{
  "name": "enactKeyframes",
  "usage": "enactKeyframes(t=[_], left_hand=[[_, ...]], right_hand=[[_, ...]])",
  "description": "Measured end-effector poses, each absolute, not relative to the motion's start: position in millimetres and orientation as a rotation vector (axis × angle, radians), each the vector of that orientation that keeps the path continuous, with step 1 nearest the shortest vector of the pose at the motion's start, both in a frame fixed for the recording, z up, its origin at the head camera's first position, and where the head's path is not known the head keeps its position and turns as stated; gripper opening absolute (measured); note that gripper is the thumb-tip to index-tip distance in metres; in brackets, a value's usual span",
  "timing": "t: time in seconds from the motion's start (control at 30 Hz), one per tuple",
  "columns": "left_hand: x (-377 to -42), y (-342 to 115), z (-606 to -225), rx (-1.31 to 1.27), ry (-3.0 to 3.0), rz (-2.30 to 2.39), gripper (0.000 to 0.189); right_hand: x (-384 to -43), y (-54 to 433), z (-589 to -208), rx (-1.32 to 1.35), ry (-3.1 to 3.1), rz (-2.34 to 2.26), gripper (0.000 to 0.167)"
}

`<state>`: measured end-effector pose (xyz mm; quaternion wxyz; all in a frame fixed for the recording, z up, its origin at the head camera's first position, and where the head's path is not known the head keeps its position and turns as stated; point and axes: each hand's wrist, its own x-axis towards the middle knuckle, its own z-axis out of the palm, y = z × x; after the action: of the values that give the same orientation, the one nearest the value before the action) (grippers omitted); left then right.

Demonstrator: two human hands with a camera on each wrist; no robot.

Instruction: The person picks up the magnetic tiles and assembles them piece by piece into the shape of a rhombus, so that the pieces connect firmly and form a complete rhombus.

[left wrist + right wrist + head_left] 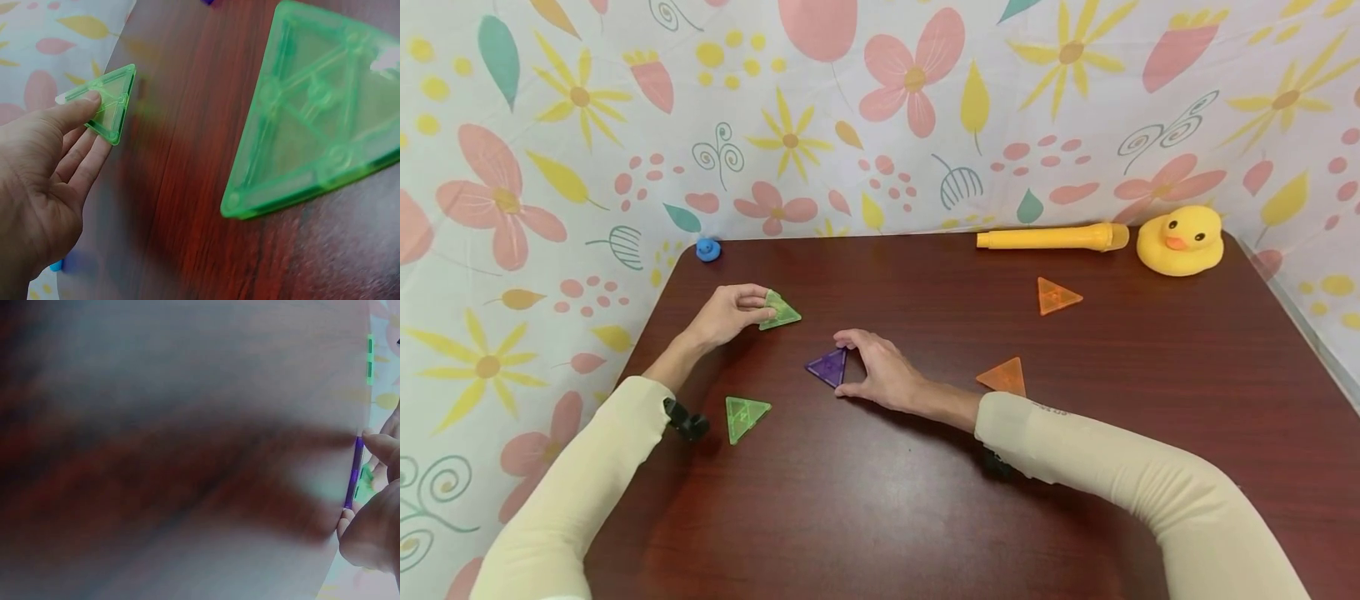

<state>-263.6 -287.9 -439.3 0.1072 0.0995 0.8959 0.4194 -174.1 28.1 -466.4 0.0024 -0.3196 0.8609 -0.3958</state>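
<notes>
My left hand [728, 317] pinches a translucent green triangular magnetic tile [783, 310] at the left part of the table. In the left wrist view the thumb lies over this tile's face and the fingers are behind it. Nearer to me, a second green triangular tile [746, 417] lies flat below the left hand. At the middle of the table my right hand [886, 373] holds a purple triangular tile [828, 367] by two corners, thumb at one and fingertips at the other. The right wrist view shows that purple tile [354, 474] edge-on between the fingertips.
Two orange triangular tiles lie to the right, one farther back [1057, 297] and one [1006, 377] partly behind the right sleeve. Along the back edge are a small blue duck [707, 249], a yellow toy microphone [1051, 238] and a big yellow duck [1181, 242]. A patterned cloth [850, 150] hangs behind.
</notes>
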Motion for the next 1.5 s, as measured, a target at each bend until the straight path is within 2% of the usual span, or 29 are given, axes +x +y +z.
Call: enactKeyframes(t=[0.3,0.73,1.5], left_hand=[[-250,-267,-433,0.335,2.618,1.279,0.050],[-229,-241,-432,0.432,2.555,1.356,0.030],[-209,-223,-435,0.470,2.558,1.365,0.023]], right_hand=[[-173,28,-465,-0.970,2.695,-1.281,0.079],[-174,27,-463,-0.960,2.708,-1.240,0.076],[-172,28,-461,-0.928,2.711,-1.215,0.079]])
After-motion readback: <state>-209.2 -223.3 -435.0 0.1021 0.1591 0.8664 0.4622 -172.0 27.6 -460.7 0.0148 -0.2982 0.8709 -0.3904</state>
